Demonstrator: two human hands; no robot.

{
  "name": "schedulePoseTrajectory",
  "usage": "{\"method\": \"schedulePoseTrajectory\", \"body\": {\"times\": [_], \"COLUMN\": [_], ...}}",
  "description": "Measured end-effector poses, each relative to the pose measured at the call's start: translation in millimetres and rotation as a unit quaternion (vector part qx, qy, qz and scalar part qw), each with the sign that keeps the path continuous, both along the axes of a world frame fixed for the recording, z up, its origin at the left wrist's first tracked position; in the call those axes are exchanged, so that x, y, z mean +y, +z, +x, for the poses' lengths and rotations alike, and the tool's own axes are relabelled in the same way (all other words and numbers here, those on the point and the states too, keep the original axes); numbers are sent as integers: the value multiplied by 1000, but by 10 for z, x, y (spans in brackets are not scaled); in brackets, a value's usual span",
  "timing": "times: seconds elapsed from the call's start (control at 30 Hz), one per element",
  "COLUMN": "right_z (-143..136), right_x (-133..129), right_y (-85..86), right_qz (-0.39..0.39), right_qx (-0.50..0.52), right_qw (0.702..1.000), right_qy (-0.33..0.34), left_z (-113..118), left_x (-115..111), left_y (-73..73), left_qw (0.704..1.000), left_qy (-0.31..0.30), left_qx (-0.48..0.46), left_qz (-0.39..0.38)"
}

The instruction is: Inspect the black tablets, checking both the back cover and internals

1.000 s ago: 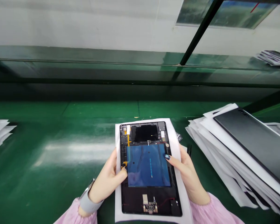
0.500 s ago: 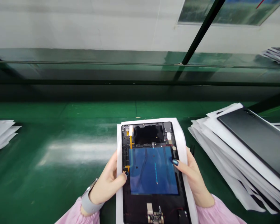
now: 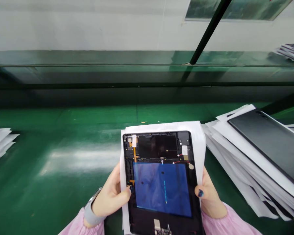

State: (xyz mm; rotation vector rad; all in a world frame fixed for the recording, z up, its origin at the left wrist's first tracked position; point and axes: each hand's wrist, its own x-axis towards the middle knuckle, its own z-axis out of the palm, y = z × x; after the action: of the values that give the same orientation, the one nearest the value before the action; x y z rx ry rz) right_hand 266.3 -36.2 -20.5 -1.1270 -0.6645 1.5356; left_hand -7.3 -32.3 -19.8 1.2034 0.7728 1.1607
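Between my two hands is an opened tablet (image 3: 147, 222), its inside facing up. A blue sheet (image 3: 159, 199) covers the middle of it, with orange ribbon cable along the left and a small circuit board (image 3: 163, 231) at the near end. White paper (image 3: 198, 143) lies underneath and sticks out around its edges. My left hand (image 3: 112, 192) grips the left edge, thumb on the frame. On the right edge my right hand (image 3: 209, 195) is closed, thumb on the rim. The fingers of both hands are hidden below the paper.
At the right stands a tall stack of white sheets (image 3: 225, 147) with a dark tablet panel (image 3: 271, 143) on top. More white sheets (image 3: 0, 143) lie at the far left on the green table (image 3: 63, 195). A dark ledge (image 3: 88, 96) runs along the back.
The tablet has tilted and turned slightly, its far right corner shifting rightward. My right thumb has moved off the blue sheet to the right rim. The left hand keeps its hold.
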Motion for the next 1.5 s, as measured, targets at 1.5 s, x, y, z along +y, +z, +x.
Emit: {"method": "schedulePoseTrajectory", "body": {"times": [1.5], "right_z": [-215], "right_x": [438], "right_y": [30], "right_qz": [105], "right_qx": [-178], "right_qw": [978], "right_qy": [4], "left_z": [11], "left_x": [231], "left_y": [-146], "left_qw": [966], "left_qy": [128], "left_qx": [188], "left_qz": [-122]}}
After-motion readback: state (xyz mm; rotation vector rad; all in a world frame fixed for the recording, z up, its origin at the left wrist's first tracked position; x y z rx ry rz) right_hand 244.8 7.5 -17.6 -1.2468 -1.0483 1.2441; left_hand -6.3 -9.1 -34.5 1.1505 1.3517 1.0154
